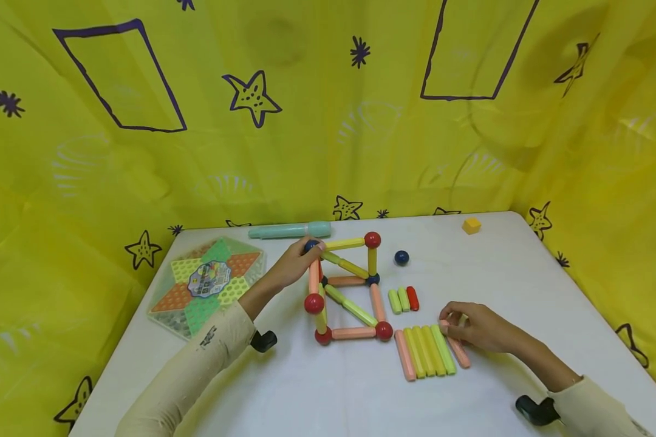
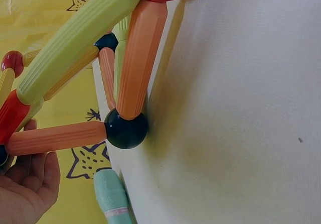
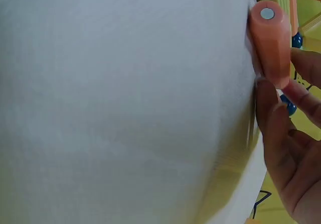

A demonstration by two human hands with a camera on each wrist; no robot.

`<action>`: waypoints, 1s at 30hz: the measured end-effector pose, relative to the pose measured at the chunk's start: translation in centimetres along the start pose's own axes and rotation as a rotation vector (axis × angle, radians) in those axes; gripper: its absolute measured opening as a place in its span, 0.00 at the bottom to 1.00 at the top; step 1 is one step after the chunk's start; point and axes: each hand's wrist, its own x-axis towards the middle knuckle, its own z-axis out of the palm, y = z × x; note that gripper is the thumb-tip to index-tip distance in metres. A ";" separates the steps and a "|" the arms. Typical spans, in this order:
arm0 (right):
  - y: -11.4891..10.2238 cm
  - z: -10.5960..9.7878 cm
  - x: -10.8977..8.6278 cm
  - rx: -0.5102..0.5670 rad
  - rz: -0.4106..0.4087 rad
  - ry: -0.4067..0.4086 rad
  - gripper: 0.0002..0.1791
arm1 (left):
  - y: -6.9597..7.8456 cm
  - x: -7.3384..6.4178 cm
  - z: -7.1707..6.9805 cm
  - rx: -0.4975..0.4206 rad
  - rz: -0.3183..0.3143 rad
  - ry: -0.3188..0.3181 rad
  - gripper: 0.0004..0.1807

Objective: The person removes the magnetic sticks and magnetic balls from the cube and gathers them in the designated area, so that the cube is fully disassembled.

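Note:
A frame of magnetic rods and balls stands on the table, with red balls (image 1: 384, 331) and dark blue balls (image 2: 126, 128) at its corners. Orange-pink rods (image 1: 353, 333), yellow rods and light green rods join them, some running diagonally. My left hand (image 1: 294, 264) holds the frame at its upper left corner, fingers around a blue ball (image 1: 311, 245). To the right, my right hand (image 1: 478, 328) pinches one end of a loose orange-pink rod (image 3: 271, 45) beside a row of rods. A metal disc shows in that rod's free end in the right wrist view.
Several yellow rods (image 1: 427, 352) lie side by side near the right hand. Behind them are short green rods (image 1: 395, 301), a short red rod (image 1: 412, 298) and a loose blue ball (image 1: 401, 258). A star-patterned game board (image 1: 166, 297), teal marker (image 1: 290, 230) and yellow cube (image 1: 471, 226) lie around.

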 end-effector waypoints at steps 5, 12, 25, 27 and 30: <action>0.1 0.0 -0.2 0.035 0.015 -0.047 0.13 | -1.8 1.2 0.2 -0.008 -0.003 -0.001 0.19; -0.9 -0.8 -0.3 0.043 0.072 -0.053 0.17 | -2.6 1.5 0.3 -0.010 0.016 0.018 0.22; -7.3 1.4 6.1 -0.051 -0.004 -0.142 0.24 | -2.3 1.0 -0.2 0.039 0.014 0.050 0.22; -8.2 2.1 7.0 -0.077 0.043 -0.177 0.29 | -2.2 1.0 -0.1 0.050 0.007 0.054 0.22; -9.1 2.9 7.9 -0.105 0.120 -0.228 0.37 | -2.1 1.0 0.0 0.067 0.005 0.052 0.21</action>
